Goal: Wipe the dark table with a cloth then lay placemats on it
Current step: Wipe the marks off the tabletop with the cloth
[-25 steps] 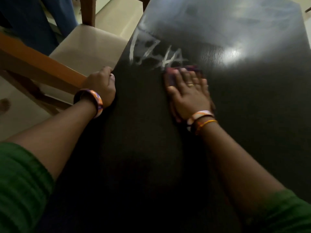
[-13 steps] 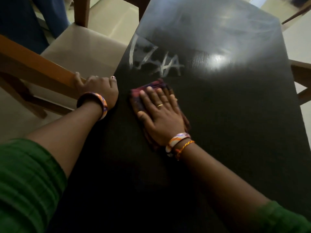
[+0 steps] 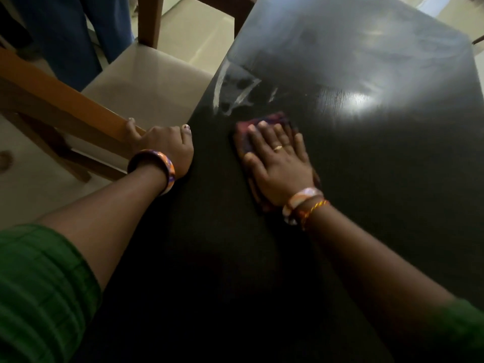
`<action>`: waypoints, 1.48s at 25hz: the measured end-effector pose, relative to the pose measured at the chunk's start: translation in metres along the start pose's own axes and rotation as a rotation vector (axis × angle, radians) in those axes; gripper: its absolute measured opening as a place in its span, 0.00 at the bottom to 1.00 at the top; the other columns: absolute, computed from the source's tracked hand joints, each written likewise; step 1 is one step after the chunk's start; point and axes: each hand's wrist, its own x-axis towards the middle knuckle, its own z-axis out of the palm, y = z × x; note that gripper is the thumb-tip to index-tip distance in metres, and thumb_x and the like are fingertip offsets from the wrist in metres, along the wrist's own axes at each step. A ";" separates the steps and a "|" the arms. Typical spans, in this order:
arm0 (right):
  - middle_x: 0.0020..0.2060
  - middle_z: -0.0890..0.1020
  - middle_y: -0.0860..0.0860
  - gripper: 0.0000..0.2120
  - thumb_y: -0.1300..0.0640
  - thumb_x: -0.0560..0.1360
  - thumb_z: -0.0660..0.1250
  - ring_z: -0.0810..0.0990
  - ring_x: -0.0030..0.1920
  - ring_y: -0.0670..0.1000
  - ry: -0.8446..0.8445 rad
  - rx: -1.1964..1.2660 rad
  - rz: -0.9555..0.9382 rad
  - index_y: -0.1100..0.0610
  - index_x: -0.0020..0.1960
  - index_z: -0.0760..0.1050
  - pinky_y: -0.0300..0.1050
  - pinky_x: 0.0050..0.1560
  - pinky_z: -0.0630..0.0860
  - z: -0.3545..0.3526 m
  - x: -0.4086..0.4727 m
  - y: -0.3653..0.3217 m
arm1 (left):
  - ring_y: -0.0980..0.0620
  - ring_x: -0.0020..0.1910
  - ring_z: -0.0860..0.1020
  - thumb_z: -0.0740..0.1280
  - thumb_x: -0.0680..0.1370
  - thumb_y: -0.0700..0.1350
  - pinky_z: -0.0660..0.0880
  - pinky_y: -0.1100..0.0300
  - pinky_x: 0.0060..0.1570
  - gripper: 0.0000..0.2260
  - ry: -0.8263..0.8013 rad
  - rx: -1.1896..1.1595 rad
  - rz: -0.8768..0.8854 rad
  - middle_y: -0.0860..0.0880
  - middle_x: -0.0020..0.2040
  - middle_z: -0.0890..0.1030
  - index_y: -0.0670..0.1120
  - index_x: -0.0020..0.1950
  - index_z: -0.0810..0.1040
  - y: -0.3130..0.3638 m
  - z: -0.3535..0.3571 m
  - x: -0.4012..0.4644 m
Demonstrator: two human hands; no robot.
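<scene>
Far left, a wooden chair (image 3: 78, 106) with a pale seat stands right against the worktop (image 3: 366, 179), and behind it hangs some blue cloth (image 3: 65, 35), maybe trousers, I cannot tell. My green sleeve (image 3: 39, 284) fills the lower corner. My left hand (image 3: 165, 145) sits at the worktop's left edge, fingers curled over that edge beside the chair's rail, thumb lying on the dark top; one fingertip touches the rail. A wide purple and orange bangle (image 3: 157, 169) rings that wrist.

Moving across, chalky white smears (image 3: 235, 87) mark the dark surface just beyond the cloth (image 3: 262, 121). The cloth, dark red and patterned, lies flat on the worktop near its left side, and my right hand (image 3: 277, 163) is spread flat on top of it, fingers straight, pressing down. Only the cloth's far edge and left side peek out. A gold ring (image 3: 278, 147) shows on one finger, and a pale bangle (image 3: 298, 203) with a thread band sits at the wrist.

Further right, a bright glare (image 3: 358, 103) shines on the worktop, with hazy streaks above it.
</scene>
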 end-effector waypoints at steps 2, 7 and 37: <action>0.77 0.46 0.47 0.26 0.42 0.81 0.44 0.41 0.76 0.50 -0.026 0.012 0.215 0.45 0.77 0.44 0.54 0.73 0.34 -0.013 0.056 0.033 | 0.40 0.46 0.76 0.48 0.81 0.52 0.64 0.38 0.63 0.22 -0.007 -0.039 0.006 0.42 0.37 0.74 0.41 0.41 0.75 -0.003 0.002 0.001; 0.77 0.46 0.50 0.27 0.43 0.81 0.46 0.42 0.77 0.52 0.018 0.048 0.135 0.49 0.77 0.45 0.50 0.74 0.34 -0.001 0.048 -0.011 | 0.41 0.52 0.76 0.47 0.82 0.51 0.48 0.42 0.70 0.23 0.004 0.049 -0.004 0.43 0.40 0.76 0.41 0.44 0.77 0.001 -0.002 -0.001; 0.77 0.47 0.45 0.28 0.38 0.77 0.40 0.41 0.76 0.50 0.052 -0.020 -0.280 0.41 0.76 0.47 0.55 0.73 0.34 0.007 0.128 -0.038 | 0.51 0.43 0.75 0.48 0.80 0.48 0.46 0.41 0.69 0.20 -0.033 -0.059 -0.008 0.47 0.38 0.78 0.46 0.37 0.75 -0.002 0.000 0.001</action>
